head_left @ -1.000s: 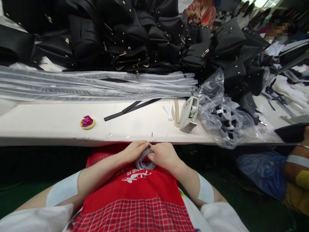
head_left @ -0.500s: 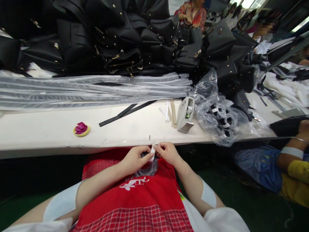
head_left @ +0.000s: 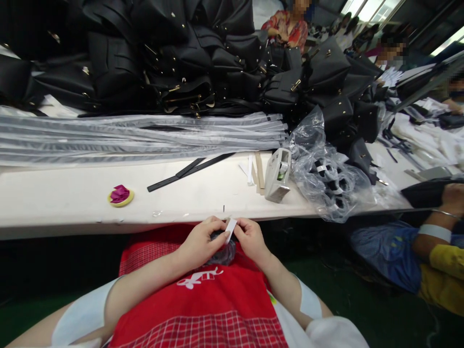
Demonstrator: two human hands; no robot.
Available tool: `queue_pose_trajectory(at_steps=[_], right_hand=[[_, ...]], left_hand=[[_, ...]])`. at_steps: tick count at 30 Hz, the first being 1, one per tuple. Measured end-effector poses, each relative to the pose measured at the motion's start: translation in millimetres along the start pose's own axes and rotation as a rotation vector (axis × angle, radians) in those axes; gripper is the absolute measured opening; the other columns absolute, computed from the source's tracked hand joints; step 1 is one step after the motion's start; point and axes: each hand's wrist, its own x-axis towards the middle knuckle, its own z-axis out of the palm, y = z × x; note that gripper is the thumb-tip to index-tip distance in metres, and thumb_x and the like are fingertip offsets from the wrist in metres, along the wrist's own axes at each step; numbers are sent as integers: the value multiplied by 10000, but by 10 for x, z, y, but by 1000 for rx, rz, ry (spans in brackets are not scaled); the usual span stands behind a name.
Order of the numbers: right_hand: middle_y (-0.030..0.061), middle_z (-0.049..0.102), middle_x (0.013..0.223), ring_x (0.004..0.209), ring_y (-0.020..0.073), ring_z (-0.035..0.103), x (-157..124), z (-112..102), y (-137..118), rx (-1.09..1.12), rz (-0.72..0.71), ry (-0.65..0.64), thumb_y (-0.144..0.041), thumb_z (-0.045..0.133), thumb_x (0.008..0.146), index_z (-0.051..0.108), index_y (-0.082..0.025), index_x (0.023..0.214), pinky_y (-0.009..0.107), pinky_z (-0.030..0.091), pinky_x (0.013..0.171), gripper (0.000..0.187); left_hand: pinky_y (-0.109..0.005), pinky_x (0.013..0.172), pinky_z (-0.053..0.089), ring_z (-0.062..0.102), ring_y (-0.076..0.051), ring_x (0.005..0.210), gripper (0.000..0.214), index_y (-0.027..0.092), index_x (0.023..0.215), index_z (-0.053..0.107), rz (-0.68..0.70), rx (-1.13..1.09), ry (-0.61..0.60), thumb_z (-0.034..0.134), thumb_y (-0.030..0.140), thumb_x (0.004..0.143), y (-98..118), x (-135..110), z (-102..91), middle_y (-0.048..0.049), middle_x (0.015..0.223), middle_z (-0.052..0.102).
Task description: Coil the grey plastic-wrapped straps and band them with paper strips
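A small white paper strip (head_left: 231,229) shows between my two hands, just below the table's front edge. My left hand (head_left: 203,240) is closed, its thumb pressing the strip from the left. From the right, the thumb and fingers of my right hand (head_left: 251,237) pinch the strip's upper edge. Under my left hand, over my lap, hangs a dark bundle in clear plastic (head_left: 225,254); the fingers cover most of it, so its kind is unclear. Several similar plastic-wrapped bundles with white bands (head_left: 328,181) lie in a pile on the table at the right.
A tape dispenser (head_left: 278,175) stands beside paper strips (head_left: 258,173). Black straps (head_left: 188,173), a yellow ring with purple cloth (head_left: 121,195) and long plastic-covered straps (head_left: 137,135) lie on the white table (head_left: 72,193). Black handbags (head_left: 217,58) are heaped behind. A co-worker's arm (head_left: 437,232) is at right.
My right hand has shifted slightly down and right, and more of the white paper strip shows, tilted to the right. My left hand keeps its hold on the bundle.
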Motion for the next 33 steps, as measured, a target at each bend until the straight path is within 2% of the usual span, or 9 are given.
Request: queue_pose_trajectory(at_steps=[4,7,13,18,20,23,27,30,33], right_hand=[[18,651,694,652,144,558,-4,-121,-54,115,59,-155,-384,588,816,705,-150,773,256,449,662,266],[35,674,752,731,169,593,25,-207,-84,248,105,-294,-447,621,791,719,-148,840,290,473,736,318],[4,644,655,598,115,533,106,-209,-62,247,251,-242,-410,808,606,685,-139,686,245,435,620,308],[-18,596,614,554,91,501,168,-235,-89,236,315,-339,-373,787,621,611,-135,677,214,401,558,302],[-15,614,640,568,98,524,147,-257,-155,80,218,-349,-328,729,687,607,-143,710,218,420,573,223],[6,670,730,659,118,589,40,-284,-280,-385,-101,-304,-217,613,796,652,-164,767,233,458,658,72],[65,695,1029,948,164,634,-147,-321,-383,-736,-458,-331,-143,482,885,656,-210,1115,284,494,864,296],[97,613,1234,1149,202,554,-226,-346,-380,-754,-563,-284,-170,455,907,528,-213,1324,358,464,1000,425],[102,595,1249,1184,216,526,-248,-352,-330,-718,-593,-204,-161,459,895,522,-218,1335,399,453,1024,448]], left_hand=[[-288,723,424,566,-178,726,209,192,686,634,-36,-38,19,533,303,831,21,23,26,-21,719,613],[-290,726,432,575,-182,725,198,195,682,622,-44,-78,43,537,317,813,44,38,35,-22,717,632],[-286,769,453,581,-168,779,114,202,856,549,-37,-141,117,573,285,781,7,18,69,-3,817,635],[-297,792,464,592,-170,822,169,204,933,526,13,-117,98,582,267,787,9,3,84,-22,883,634],[-304,787,466,598,-179,825,206,202,950,539,-2,-97,62,607,310,788,20,14,56,-31,898,651],[-294,677,460,591,-185,731,261,183,868,594,-105,-71,-112,659,408,754,5,44,-24,-30,800,665],[-276,615,463,595,-166,642,382,136,858,647,-306,-468,-344,749,451,666,-55,92,-135,-38,731,679],[-275,676,485,622,-164,697,425,131,910,666,-407,-786,-275,800,409,618,-50,133,-151,-56,806,705],[-248,633,468,613,-140,657,394,138,869,659,-442,-864,-177,794,435,648,-6,178,-98,-39,750,698]])
